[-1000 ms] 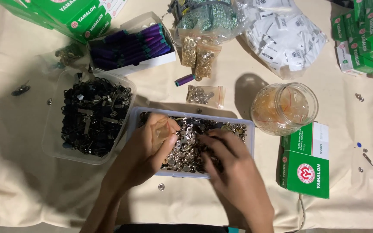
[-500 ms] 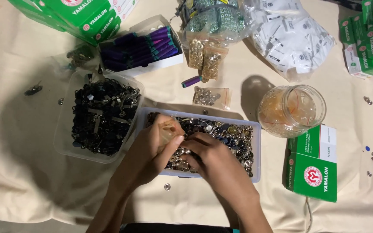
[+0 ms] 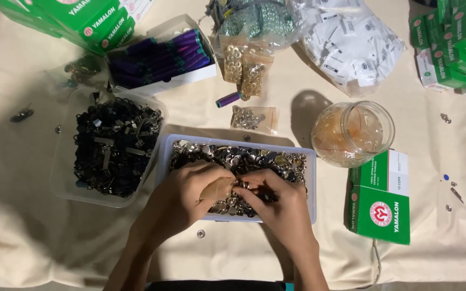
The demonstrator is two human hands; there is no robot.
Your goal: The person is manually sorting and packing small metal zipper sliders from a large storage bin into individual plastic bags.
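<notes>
A white rectangular tray point(image 3: 313, 161) full of small metal buttons and snaps point(image 3: 244, 157) lies in front of me on the cream cloth. Both hands are down in it. My left hand point(image 3: 192, 189) is curled over the left half, fingers closed around a small pale piece. My right hand point(image 3: 276, 202) meets it from the right, fingertips pinching among the buttons next to the left thumb. What the fingertips pinch is hidden.
A clear tub of black metal clips point(image 3: 111, 145) stands left of the tray. A glass jar point(image 3: 353, 133) and green boxes point(image 3: 381, 207) are to the right. A box of purple spools point(image 3: 160, 56), small bags of snaps point(image 3: 253, 117) and more green boxes point(image 3: 451, 46) sit further back.
My hands have drawn closer together in the tray, fingertips now meeting near its middle. The camera view shifted slightly.
</notes>
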